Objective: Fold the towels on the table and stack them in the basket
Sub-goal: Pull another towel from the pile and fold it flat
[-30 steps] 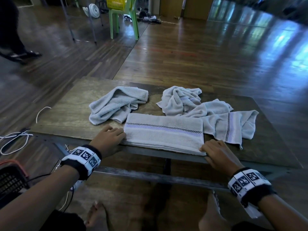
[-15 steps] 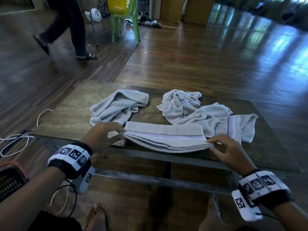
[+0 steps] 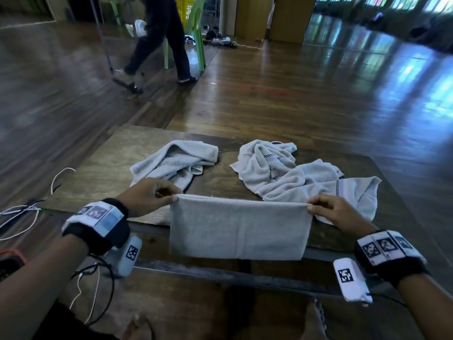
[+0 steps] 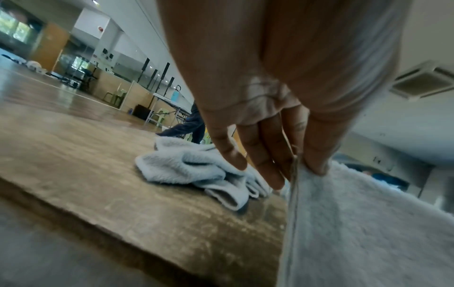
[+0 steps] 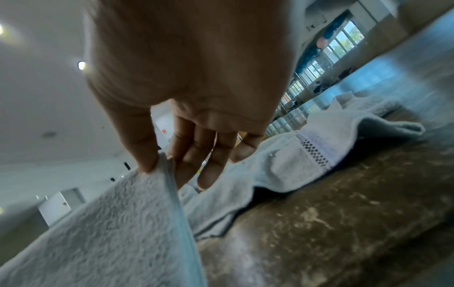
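We've got the folded towel [image 3: 239, 229] held up between our hands, hanging flat over the near edge of the counter [image 3: 107, 165]. Left hand [image 3: 147, 196] pinches its top left corner between thumb and fingers, right hand [image 3: 337, 212] pinches the top right corner the same way, so the hands are well apart with the top edge stretched between them. Behind it on the counter, a crumpled towel [image 3: 175, 161] lies toward the far left and a rumpled pile of towels [image 3: 299, 175] toward the far right, one end reaching the near right edge just by our right hand. A dark basket [image 3: 9, 262] peeks in on the floor at the left; we can't tell what's in it. Bare counter shows along the left edge.
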`<state>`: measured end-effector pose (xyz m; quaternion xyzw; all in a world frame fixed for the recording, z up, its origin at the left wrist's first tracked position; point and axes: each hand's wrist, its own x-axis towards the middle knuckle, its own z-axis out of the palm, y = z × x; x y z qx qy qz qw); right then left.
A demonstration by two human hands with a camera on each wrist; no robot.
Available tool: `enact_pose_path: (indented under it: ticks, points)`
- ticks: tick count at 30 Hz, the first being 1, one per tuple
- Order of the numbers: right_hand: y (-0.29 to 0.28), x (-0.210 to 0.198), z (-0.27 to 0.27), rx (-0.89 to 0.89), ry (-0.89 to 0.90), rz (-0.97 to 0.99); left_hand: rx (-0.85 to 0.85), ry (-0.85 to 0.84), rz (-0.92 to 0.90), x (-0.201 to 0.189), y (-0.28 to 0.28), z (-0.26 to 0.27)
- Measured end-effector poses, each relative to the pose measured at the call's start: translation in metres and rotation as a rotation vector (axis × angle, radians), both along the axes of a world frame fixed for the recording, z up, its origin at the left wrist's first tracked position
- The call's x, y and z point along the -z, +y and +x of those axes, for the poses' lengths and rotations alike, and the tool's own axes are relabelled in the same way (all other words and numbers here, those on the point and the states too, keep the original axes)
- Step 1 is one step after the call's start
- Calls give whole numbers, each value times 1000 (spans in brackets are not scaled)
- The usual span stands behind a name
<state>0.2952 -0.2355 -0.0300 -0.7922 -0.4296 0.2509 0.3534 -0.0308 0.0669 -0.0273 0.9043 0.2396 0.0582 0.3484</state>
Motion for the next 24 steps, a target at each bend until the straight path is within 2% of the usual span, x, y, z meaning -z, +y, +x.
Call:
enact_pose_path:
  ticks: [3, 8, 12, 14, 16, 18, 20, 24]
  points:
    - [16, 17, 7, 22, -20, -91, -11, 54, 81, 16, 8, 16]
    - [37, 32, 15, 134, -232, -231, -88, 87, 192, 41, 14, 43]
    - [56, 43, -7, 311, -413, -151, -195, 141, 387, 47, -15, 66]
    - [63, 44, -37, 219, -552, -66, -128, 123, 464, 42, -48, 78]
    - [67, 47, -71, 47, -613, -32, -46, 121, 453, 46, -81, 86]
    - [69, 56, -94, -71, -631, -175, -23, 246, 388, 60, -103, 89]
    - [70, 70, -101, -104, -642, -317, -50, 334, 345, 78, -110, 91]
    - [70, 81, -97, -129, -607, -355, -74, 308, 411, 95, -102, 88]
